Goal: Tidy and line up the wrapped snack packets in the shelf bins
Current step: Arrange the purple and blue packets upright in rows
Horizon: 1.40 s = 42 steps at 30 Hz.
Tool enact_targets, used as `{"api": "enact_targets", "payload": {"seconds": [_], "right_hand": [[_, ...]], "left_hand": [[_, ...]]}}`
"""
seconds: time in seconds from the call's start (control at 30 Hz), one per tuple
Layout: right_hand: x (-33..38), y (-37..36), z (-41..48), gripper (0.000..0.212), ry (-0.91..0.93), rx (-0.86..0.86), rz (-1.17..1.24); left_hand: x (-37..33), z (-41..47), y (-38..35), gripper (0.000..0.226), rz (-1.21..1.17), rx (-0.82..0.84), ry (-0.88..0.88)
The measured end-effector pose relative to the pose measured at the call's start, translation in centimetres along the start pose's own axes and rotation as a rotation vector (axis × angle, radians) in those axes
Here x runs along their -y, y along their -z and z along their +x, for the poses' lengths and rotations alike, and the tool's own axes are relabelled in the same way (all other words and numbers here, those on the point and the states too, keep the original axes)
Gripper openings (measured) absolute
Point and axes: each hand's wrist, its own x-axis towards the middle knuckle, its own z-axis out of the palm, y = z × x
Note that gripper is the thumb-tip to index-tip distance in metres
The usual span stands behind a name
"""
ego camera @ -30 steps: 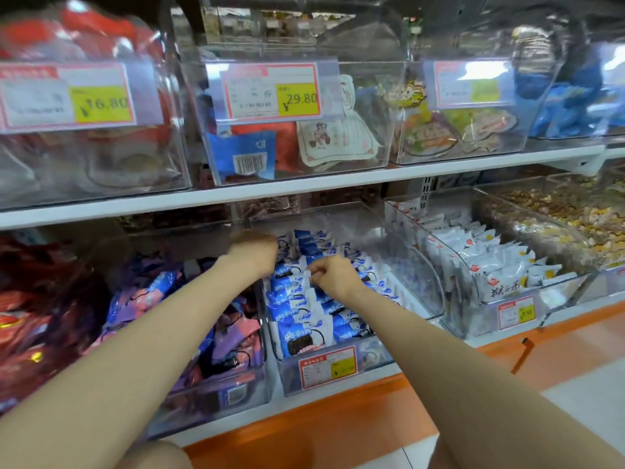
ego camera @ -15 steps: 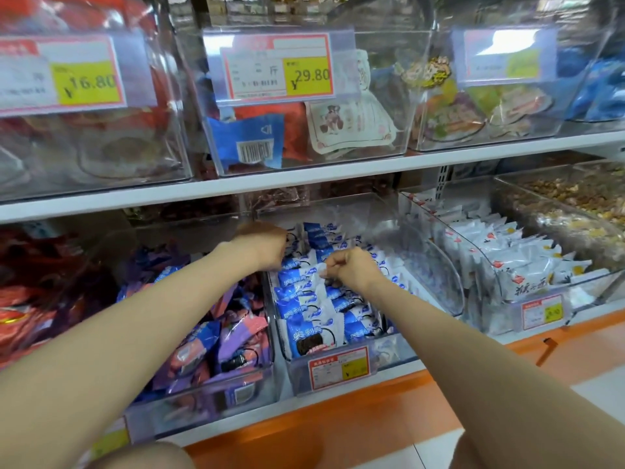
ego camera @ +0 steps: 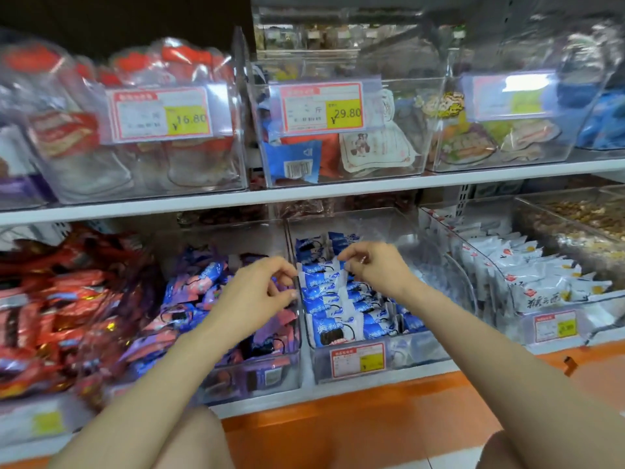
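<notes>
L hand (ego camera: 260, 292), R hand (ego camera: 375, 265) at 1 bin (ego camera: 417, 350), 2 packet rows (ego camera: 324, 301).

White shelf board (ego camera: 338, 192), price tag 16.80 (ego camera: 162, 115) above its left part, price tag 29.80 (ego camera: 323, 108) above its middle, orange plinth (ego camera: 338, 411) well below it.

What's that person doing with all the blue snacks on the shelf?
A person is tidying snacks on the lower shelf. Both hands are at the clear bin of blue-and-white packets, which stand in rows. The left hand is at the bin's left edge, the right hand over the back rows, fingers curled. Whether either is pinching a packet is too blurry to tell.
</notes>
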Motion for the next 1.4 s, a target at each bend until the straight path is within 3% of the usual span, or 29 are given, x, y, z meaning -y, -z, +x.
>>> {"api": "enact_targets", "payload": {"seconds": [0.17,0.4,0.53,0.73,0.83,0.93,1.07,1.2,1.27,1.33,1.4], "right_hand": [[2.3,0.0,-1.6,0.014,0.081,0.059,-0.076],[4.7,-0.5,-3.1,0.017,0.173,0.074,-0.151],[7.5,-3.0,-2.6,0.019,0.345,0.061,-0.175],[10.2,-7.9,0.2,0.051,0.510,0.227,-0.574],[10.0,-9.3,1.7,0.047,0.469,0.252,-0.685],[9.7,-9.5,2.8,0.032,0.404,0.248,-0.649],[9.2,-7.8,4.2,0.015,0.253,0.202,-0.419],[8.0,-7.5,6.3,0.014,0.237,-0.022,-0.259],[7.2,-8.5,7.4,0.013,0.258,-0.003,-0.326],[6.7,-9.6,7.6,0.016,0.259,0.147,-0.545],[6.9,-9.6,7.5,0.021,0.233,0.113,-0.554]], "left_hand": [[0.2,-3.6,-0.2,0.017,-0.020,0.021,-0.075],[2.0,-7.2,0.5,0.025,-0.076,-0.247,0.025],[4.4,-7.9,3.9,0.019,0.004,-0.386,0.120],[8.6,-7.3,6.9,0.024,0.247,-0.231,0.177],[9.8,-6.2,7.4,0.032,0.270,-0.168,0.160],[10.9,-4.5,7.4,0.040,0.283,-0.125,0.162],[12.5,-1.8,6.6,0.052,0.274,-0.043,0.227],[13.3,0.3,5.5,0.066,0.320,0.031,0.285],[13.2,1.0,5.5,0.067,0.330,0.018,0.302],[13.0,1.4,5.7,0.062,0.315,-0.017,0.323],[13.0,1.5,6.0,0.059,0.264,-0.074,0.329]]}}
